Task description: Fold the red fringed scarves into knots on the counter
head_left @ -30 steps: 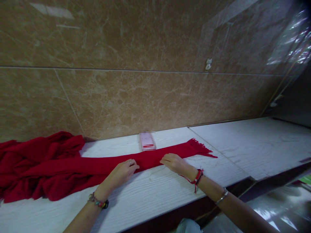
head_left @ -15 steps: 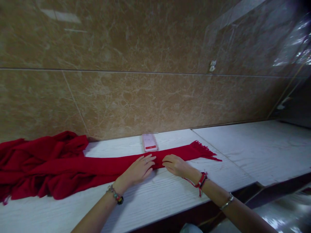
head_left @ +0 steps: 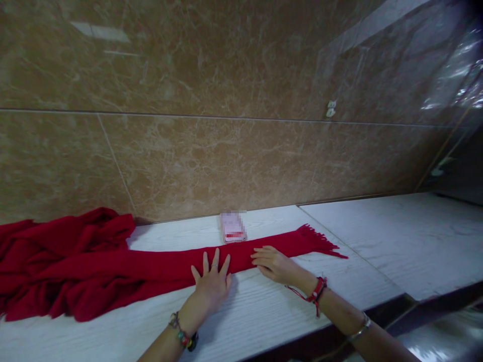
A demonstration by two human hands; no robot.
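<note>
A red scarf (head_left: pixel 158 266) runs along the white tabletop, folded into a narrow strip with its fringe at the right end. On the left it turns into a loose, crumpled pile. My left hand (head_left: pixel 212 284) lies across the strip's near edge with its fingers spread on the cloth, a ring on one finger and a beaded bracelet at the wrist. To its right, my right hand (head_left: pixel 277 265) rests on the scarf, palm down with the fingers stretched out. Neither hand grips the cloth. Red cord circles my right wrist.
A phone (head_left: pixel 232 226) with a pale, partly blurred screen lies just behind the scarf. Behind the white table (head_left: pixel 377 236) rises a brown marbled wall (head_left: pixel 226 166) with a small white fitting (head_left: pixel 331 108). The table's dark front edge crosses the lower right.
My left hand has moved left along the scarf and its fingers have spread apart. My right hand has stayed near its place and its fingers have straightened. The view has tipped slightly.
</note>
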